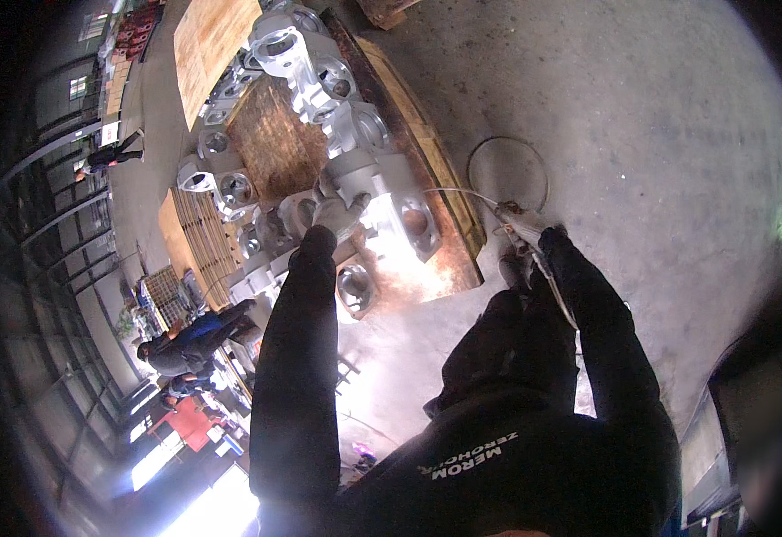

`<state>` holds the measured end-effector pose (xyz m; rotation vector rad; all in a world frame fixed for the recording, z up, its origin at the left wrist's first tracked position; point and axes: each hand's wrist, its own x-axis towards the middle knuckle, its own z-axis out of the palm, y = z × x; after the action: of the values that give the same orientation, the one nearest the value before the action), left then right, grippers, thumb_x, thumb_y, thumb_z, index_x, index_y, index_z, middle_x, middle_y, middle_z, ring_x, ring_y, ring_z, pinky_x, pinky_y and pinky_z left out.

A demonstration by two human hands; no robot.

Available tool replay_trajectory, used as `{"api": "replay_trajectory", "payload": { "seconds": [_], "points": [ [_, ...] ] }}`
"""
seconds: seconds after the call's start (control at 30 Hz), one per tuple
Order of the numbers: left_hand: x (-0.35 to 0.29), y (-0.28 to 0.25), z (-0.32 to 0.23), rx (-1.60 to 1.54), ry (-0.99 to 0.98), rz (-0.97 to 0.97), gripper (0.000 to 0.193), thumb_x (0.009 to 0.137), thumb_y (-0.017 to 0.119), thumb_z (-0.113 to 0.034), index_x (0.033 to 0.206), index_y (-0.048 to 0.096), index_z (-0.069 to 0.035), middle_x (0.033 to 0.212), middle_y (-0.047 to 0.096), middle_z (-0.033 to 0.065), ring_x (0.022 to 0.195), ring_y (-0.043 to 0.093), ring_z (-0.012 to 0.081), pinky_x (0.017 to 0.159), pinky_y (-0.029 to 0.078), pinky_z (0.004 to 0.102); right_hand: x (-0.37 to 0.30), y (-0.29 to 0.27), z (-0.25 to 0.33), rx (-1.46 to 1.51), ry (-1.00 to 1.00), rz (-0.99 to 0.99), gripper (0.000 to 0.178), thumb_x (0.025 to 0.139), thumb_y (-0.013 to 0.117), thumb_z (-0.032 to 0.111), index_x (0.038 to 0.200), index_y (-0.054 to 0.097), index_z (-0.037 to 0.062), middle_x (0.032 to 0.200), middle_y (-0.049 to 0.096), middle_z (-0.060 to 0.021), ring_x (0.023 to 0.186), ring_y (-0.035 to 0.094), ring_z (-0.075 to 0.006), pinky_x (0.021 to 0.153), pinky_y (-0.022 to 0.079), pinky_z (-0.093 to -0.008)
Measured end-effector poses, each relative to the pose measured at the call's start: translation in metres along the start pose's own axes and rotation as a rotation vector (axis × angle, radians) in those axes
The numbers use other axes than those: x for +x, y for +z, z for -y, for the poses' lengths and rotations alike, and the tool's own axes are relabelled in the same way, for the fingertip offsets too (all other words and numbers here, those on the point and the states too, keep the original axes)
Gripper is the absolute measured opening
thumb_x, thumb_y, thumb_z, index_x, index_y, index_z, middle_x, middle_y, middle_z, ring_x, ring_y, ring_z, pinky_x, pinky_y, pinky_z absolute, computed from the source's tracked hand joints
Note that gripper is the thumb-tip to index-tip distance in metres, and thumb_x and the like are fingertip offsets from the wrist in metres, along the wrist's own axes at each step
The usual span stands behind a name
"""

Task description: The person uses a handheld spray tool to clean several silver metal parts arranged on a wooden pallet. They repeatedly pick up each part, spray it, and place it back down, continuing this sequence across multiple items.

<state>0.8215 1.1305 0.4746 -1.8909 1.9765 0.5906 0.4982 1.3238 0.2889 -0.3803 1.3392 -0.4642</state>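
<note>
My left hand (341, 217), in a pale glove, grips the edge of a grey metal casting (350, 176) at the near end of the pallet. Just to its right, a flanged casting with a round hole (419, 224) stands in bright light. Off the pallet's right side, my gloved right hand (520, 224) is closed around a thin hose (547, 268). One stretch of the hose hangs down by my right forearm. A thin line also reaches from that hand toward the castings; any tool at its end is too small to make out.
Several more castings (310, 76) line the brown pallet board (274, 134). A plywood sheet (212, 49) lies at the far left, with stacked boards (196, 242) nearer. A looped cable (547, 174) rests on the concrete floor (641, 116). Other people (189, 345) are at left.
</note>
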Motion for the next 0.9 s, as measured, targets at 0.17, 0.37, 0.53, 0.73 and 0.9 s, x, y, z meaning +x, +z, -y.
{"api": "replay_trajectory", "payload": {
  "seconds": [0.17,0.37,0.53,0.73,0.9],
  "points": [
    [0.015,0.008,0.0,0.023,0.108,-0.033,0.123,0.08,0.067,-0.06,0.148,-0.012,0.004,0.15,0.009,0.0354,0.133,0.036,0.0481,0.107,0.04,0.0442,0.06,0.0,-0.049,0.174,0.019,0.077,0.043,0.092,0.06,0.048,0.073,0.057,0.0095,0.059,0.058,-0.0038,0.042,0.052,-0.0138,0.036,0.04,-0.0336],
    [0.02,0.007,0.016,0.162,0.012,0.065,0.121,0.081,0.064,-0.061,0.148,-0.012,0.005,0.149,0.009,0.0361,0.135,0.034,0.0468,0.108,0.039,0.0414,0.078,0.006,-0.058,-0.146,-0.122,0.014,0.045,0.094,0.056,0.051,0.084,0.063,0.0072,0.07,0.063,-0.0047,0.06,0.06,-0.0147,0.05,0.047,-0.0337],
    [0.014,0.006,-0.01,0.04,0.054,0.014,0.12,0.082,0.063,-0.061,0.148,-0.01,0.006,0.15,0.008,0.0368,0.138,0.029,0.0462,0.112,0.033,0.0396,0.036,-0.029,-0.093,-0.115,-0.232,-0.2,0.045,0.094,0.058,0.049,0.091,0.064,0.0047,0.068,0.059,-0.0022,0.056,0.056,-0.0133,0.048,0.043,-0.0302],
    [0.035,0.028,0.028,0.12,0.042,0.067,0.119,0.082,0.056,-0.068,0.148,-0.002,0.012,0.15,0.016,0.0386,0.139,0.023,0.0483,0.116,0.025,0.0419,-0.081,-0.041,-0.03,0.25,0.02,-0.137,0.041,0.095,0.057,0.047,0.097,0.062,0.0062,0.058,0.05,0.0017,0.047,0.048,-0.0095,0.041,0.038,-0.027],
    [0.046,0.027,0.004,0.196,0.13,0.07,0.114,0.084,0.049,-0.072,0.147,0.01,0.015,0.152,0.011,0.0385,0.143,0.013,0.0477,0.119,0.016,0.0408,-0.134,-0.014,-0.012,-0.206,-0.24,-0.122,0.042,0.096,0.055,0.046,0.101,0.063,0.0052,0.07,0.057,-0.0024,0.059,0.054,-0.0136,0.05,0.044,-0.0294]
  ]
}}
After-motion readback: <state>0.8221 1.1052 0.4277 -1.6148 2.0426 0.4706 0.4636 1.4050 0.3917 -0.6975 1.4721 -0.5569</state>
